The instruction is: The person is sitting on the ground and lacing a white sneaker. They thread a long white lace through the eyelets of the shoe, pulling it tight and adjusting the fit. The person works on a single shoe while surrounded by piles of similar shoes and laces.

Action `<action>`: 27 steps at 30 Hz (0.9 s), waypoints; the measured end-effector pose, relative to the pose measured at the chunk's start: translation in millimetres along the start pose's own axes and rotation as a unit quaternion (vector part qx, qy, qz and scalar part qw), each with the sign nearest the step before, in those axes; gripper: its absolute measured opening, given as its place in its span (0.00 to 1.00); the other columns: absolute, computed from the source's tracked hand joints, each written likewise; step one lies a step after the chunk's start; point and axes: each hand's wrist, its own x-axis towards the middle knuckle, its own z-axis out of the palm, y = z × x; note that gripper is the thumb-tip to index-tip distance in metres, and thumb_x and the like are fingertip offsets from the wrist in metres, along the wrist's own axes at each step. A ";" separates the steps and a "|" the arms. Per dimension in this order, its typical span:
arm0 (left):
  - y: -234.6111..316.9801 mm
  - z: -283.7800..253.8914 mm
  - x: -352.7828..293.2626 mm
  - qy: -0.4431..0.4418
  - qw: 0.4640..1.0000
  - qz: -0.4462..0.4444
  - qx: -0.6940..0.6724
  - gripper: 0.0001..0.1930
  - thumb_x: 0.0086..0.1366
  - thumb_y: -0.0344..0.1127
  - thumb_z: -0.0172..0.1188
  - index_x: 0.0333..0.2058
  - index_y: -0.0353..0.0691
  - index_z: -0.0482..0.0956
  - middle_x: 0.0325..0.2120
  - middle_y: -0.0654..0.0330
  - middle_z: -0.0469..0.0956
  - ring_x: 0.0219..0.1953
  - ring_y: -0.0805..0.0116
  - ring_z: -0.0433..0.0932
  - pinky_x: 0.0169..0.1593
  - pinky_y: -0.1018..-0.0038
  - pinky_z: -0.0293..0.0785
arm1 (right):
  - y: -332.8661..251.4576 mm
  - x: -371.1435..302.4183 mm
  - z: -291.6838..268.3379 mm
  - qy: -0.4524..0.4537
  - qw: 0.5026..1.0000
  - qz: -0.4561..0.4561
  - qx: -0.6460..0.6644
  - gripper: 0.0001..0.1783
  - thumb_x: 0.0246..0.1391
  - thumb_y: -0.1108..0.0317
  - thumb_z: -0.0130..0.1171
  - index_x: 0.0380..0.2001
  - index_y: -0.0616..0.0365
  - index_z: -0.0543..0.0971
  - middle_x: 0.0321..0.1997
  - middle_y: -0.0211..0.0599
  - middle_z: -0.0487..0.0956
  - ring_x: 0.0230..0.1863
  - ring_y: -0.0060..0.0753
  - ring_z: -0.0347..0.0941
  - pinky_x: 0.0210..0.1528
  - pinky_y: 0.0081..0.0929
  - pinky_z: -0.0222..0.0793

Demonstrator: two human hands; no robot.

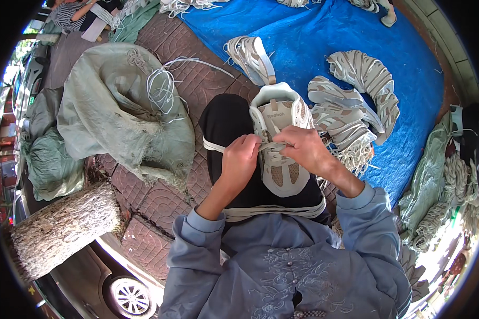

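A white and beige sneaker (282, 173) rests on my lap, its toe pointing toward me and its heel opening away. My left hand (240, 155) is at the left side of the lacing, fingers pinched on a pale shoelace (269, 145). On the other side my right hand (302, 149) pinches the lace too, over the tongue. The stretch of lace between my hands crosses the shoe. A bundle of white laces (271, 212) lies across my dark-trousered legs, and another strand loops at my left knee.
Several similar sneakers (364, 74) lie in rows on a blue tarp (303, 32) ahead and to the right. A pale green sack (106, 101) with loose white laces (162, 90) stands on the brick paving at left. A tree trunk (64, 228) and a car (106, 282) are at lower left.
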 end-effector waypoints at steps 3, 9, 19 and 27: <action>-1.7 5.1 -0.2 0.031 0.998 0.038 0.042 0.04 0.50 0.23 0.55 0.26 0.37 0.71 0.20 0.55 0.72 0.23 0.57 0.73 0.26 0.68 0.70 | 4.6 0.7 12.7 0.011 1.000 -0.024 0.005 0.15 0.37 0.76 0.58 0.34 0.61 0.76 0.27 0.32 0.75 0.27 0.20 0.72 0.30 0.18 0.67; -8.2 4.8 2.8 -0.033 0.961 0.212 0.174 0.10 0.44 0.27 0.55 0.29 0.35 0.70 0.18 0.60 0.66 0.22 0.65 0.70 0.24 0.74 0.70 | -4.7 1.8 4.0 -0.058 0.936 0.200 0.284 0.12 0.38 0.74 0.60 0.31 0.64 0.77 0.25 0.35 0.75 0.21 0.21 0.72 0.24 0.16 0.67; 15.2 -7.3 29.3 -0.266 0.895 0.180 0.310 0.10 0.45 0.30 0.56 0.29 0.33 0.72 0.16 0.54 0.73 0.19 0.60 0.75 0.22 0.69 0.72 | 13.4 -4.6 -19.1 0.103 0.955 0.157 0.229 0.08 0.43 0.77 0.58 0.30 0.66 0.78 0.23 0.30 0.75 0.14 0.13 0.62 0.16 0.13 0.57; 11.3 -4.7 52.5 -0.263 0.961 -0.004 0.090 0.07 0.49 0.32 0.56 0.18 0.36 0.71 0.13 0.49 0.71 0.20 0.52 0.75 0.24 0.63 0.70 | 49.0 -20.9 -11.1 0.114 0.992 -0.019 0.054 0.06 0.39 0.74 0.60 0.25 0.62 0.78 0.21 0.33 0.74 0.18 0.22 0.68 0.21 0.20 0.63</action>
